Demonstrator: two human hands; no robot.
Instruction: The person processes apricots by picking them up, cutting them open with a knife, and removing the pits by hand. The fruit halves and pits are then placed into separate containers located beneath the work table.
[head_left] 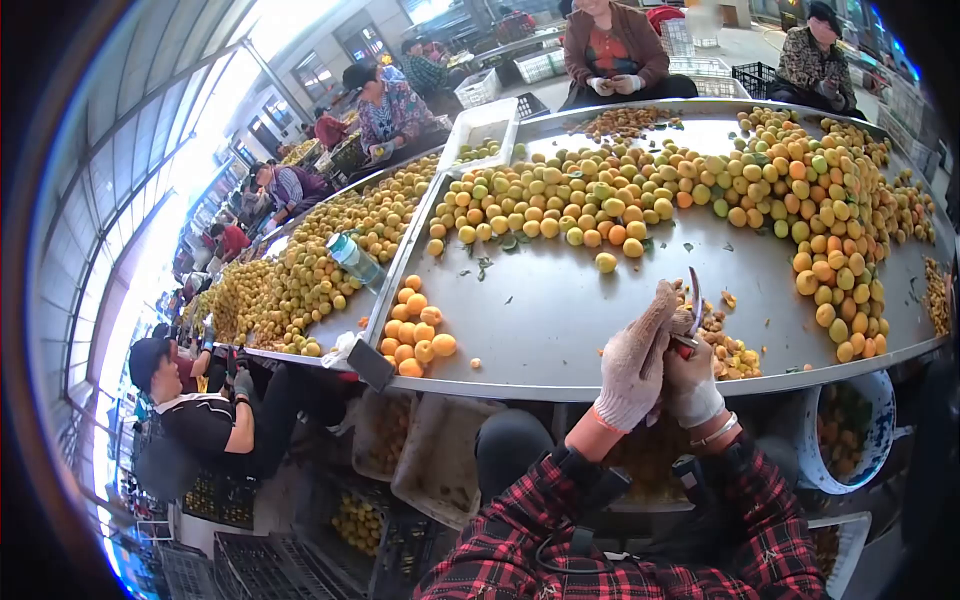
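Observation:
My left hand [632, 372], in a white knit glove, is in front of me at the table's near edge. Its fingers point up and are pressed together against my right hand; whatever lies under them is hidden. My right hand [693, 388], gloved too, is closed around a knife [695, 300] with a short curved blade pointing up and a red handle. Just beyond both hands lies a small heap of cut apricot pieces [735, 357] on the metal table [540, 310]. A single apricot [606, 262] sits apart on the metal, farther off.
Whole apricots [590, 200] spread across the table's far and right sides. A small group of orange apricots [415, 335] sits near the left divider, beside a bottle [355, 260]. Below are a crate [440, 455] and a blue-white bucket [882, 430]. Several people sit around the tables.

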